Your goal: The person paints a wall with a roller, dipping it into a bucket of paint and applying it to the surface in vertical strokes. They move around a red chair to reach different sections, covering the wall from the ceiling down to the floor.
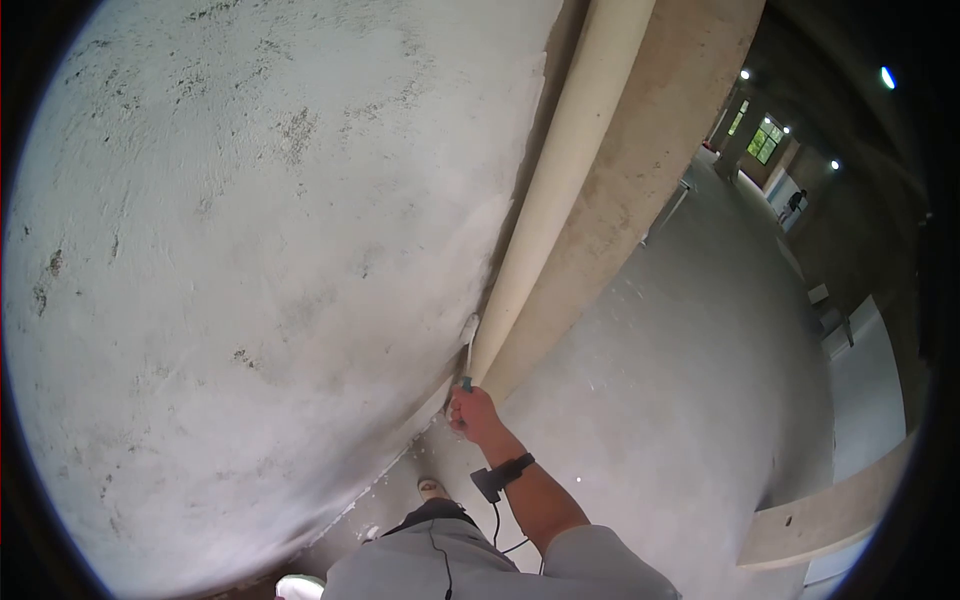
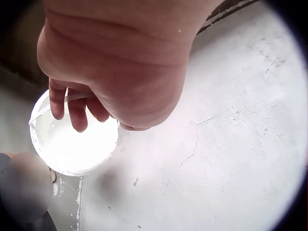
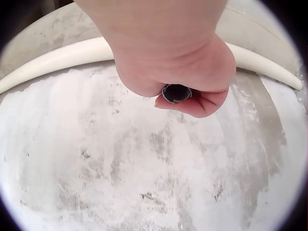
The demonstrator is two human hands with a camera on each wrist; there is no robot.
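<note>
My right hand (image 1: 473, 411) grips the green handle of a small paint roller (image 1: 471, 327), its white head up against the wall edge beside a cream pipe. In the right wrist view, the dark round end of the handle (image 3: 176, 93) pokes out of the curled fingers. Hooked in the fingers of my left hand (image 2: 115, 67) is the white handle strip (image 2: 43, 111) of a bucket (image 2: 34, 132). Bright white paint (image 2: 79, 147) shows inside the bucket. Only a bit of the bucket appears at the bottom of the head view, where the left hand is hidden.
A patchy whitewashed wall (image 1: 280, 220) fills the left side. The cream pipe (image 1: 560, 170) runs along its edge, next to a bare tan wall strip (image 1: 640, 170). Grey floor (image 1: 670, 370) stretches to the right, with a curved board (image 1: 830, 515) at lower right.
</note>
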